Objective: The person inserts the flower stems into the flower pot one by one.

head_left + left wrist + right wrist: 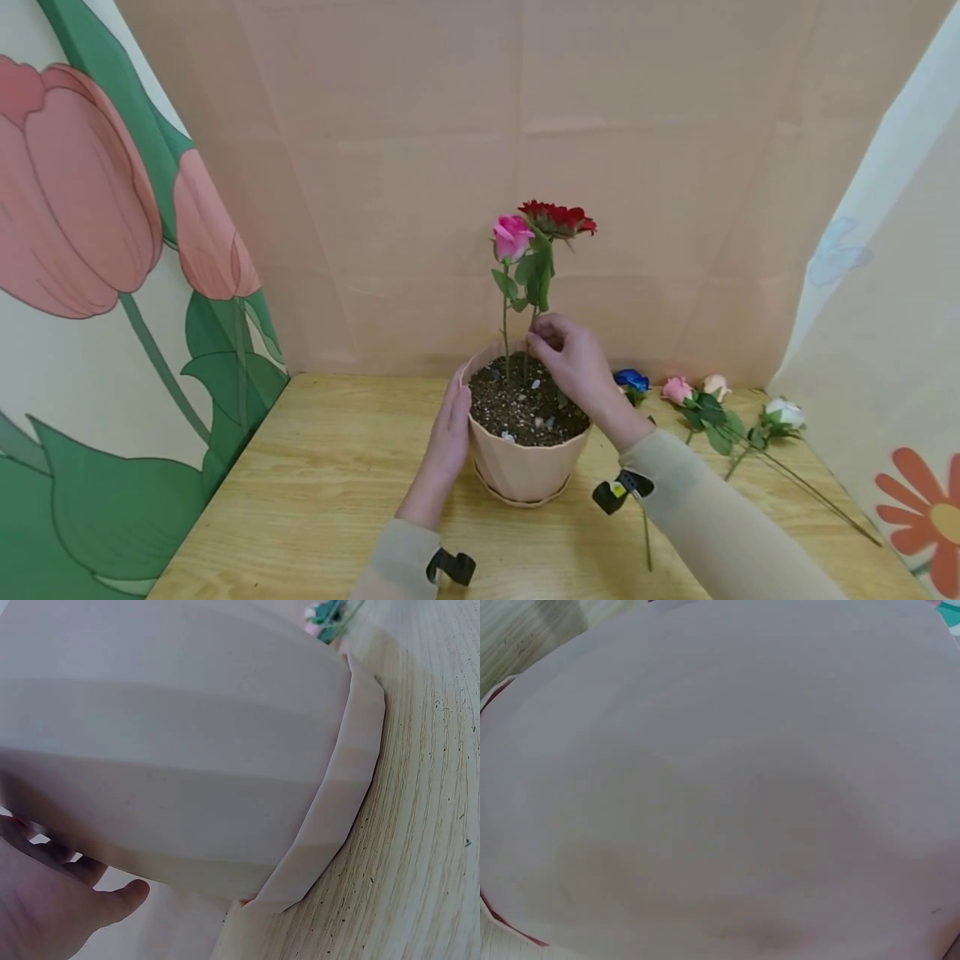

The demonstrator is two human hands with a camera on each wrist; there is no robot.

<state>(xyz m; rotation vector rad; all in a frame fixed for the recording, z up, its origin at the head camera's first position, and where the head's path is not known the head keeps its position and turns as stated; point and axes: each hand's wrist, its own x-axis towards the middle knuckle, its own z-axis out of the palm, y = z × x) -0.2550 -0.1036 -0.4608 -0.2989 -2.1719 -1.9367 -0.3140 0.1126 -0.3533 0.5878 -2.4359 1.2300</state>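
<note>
A pale pink flowerpot [528, 462] full of dark soil [536, 421] stands on its saucer [525, 502]. My left hand [450, 425] rests against the pot's left side, fingers stretched along the wall; the left wrist view shows the thumb [124, 900] beside it. Over the soil, my right hand [573, 358] pinches the stem of a red flower [558, 218], whose lower end goes down into the soil. Just left of it a pink rose [512, 239] stands upright in the same pot. The pot's wall [720, 772] fills most of the right wrist view, and the right fingers are hidden there.
Right of the pot, a blue rose [632, 381], a pink rose [677, 390], a cream rose [716, 386] and a white rose [785, 412] lie on the wooden table [322, 483]. A pinkish backdrop [405, 183] rises behind the table's far edge.
</note>
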